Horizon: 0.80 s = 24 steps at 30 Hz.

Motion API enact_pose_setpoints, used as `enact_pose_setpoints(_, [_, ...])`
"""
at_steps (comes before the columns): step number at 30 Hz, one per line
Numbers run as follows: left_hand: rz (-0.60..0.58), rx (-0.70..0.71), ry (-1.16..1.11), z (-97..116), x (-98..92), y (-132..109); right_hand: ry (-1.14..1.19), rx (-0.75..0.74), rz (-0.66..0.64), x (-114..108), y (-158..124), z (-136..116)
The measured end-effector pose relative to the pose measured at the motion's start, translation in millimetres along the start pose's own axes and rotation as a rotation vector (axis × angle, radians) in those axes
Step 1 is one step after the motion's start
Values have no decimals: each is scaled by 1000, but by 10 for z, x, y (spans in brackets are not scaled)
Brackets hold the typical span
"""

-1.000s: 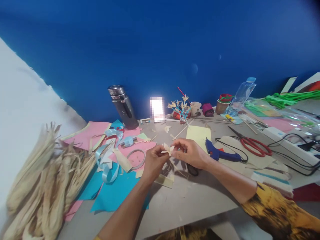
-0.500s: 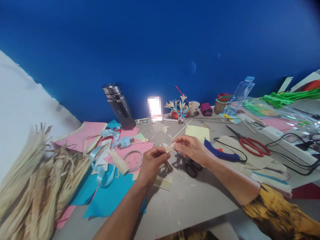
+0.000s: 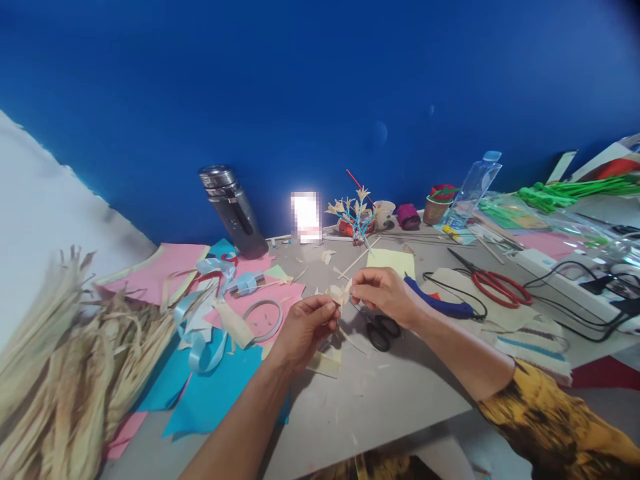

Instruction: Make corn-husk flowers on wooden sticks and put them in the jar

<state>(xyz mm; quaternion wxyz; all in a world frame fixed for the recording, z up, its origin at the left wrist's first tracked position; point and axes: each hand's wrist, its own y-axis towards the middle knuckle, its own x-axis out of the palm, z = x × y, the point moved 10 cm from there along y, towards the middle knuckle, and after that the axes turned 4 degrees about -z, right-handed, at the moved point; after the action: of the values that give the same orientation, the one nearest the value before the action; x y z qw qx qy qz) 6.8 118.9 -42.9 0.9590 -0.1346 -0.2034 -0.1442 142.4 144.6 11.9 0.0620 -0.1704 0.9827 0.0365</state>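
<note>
Between my two hands is a small cream-coloured husk flower (image 3: pixel 340 295) with spread petals. My left hand (image 3: pixel 309 327) pinches its base, fingers pressed together. On the other side, the fingertips of my right hand (image 3: pixel 381 293) are closed on a petal edge. Under the hands lie black-handled scissors (image 3: pixel 380 332), partly hidden by my right hand, and a thin curved husk strip (image 3: pixel 354 341). To the right of my right hand rests a blue glue gun (image 3: pixel 440 301). Several finished-looking husk flowers on blue stems (image 3: pixel 357 217) stand at the back.
Dried corn husks (image 3: pixel 75 373) are heaped at the left, beside blue paper (image 3: pixel 225 393), pink paper (image 3: pixel 160 267) and a tape ring (image 3: pixel 263 320). A dark flask (image 3: pixel 235 213) stands behind. Red-handled scissors (image 3: pixel 500 287), a power strip (image 3: pixel 565 283) and a plastic bottle (image 3: pixel 475 193) are at the right.
My right hand's fingertips have shifted slightly on the flower, and its petals now face the camera more. The whole view has slid a little.
</note>
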Motion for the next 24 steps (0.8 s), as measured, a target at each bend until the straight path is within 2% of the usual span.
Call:
enact_pose_setpoints(4, [-16,-73,-2,-81,30,-24,11,-39,9,-5,-3,-27])
enact_pose_setpoints(8, [-9,-103,-46,-119,39,-41,-89,-96,11,11,-28,-132])
enact_pose_setpoints(13, [62,-11,-28,-49,-42,-16,-143,-113,-11,45,-47,-154])
enact_pose_setpoints(18, [183,87,-82,47,-182,-14,-169,-103,19,-48,-40,-166])
enact_pose_setpoints(21, [243,127,-95,95,-270,-29,-239,-121,18,-77,-208,-315])
enact_pose_setpoints(24, [247,184,-104,159,-308,-39,-429,-175,-21,-1,-596,-457])
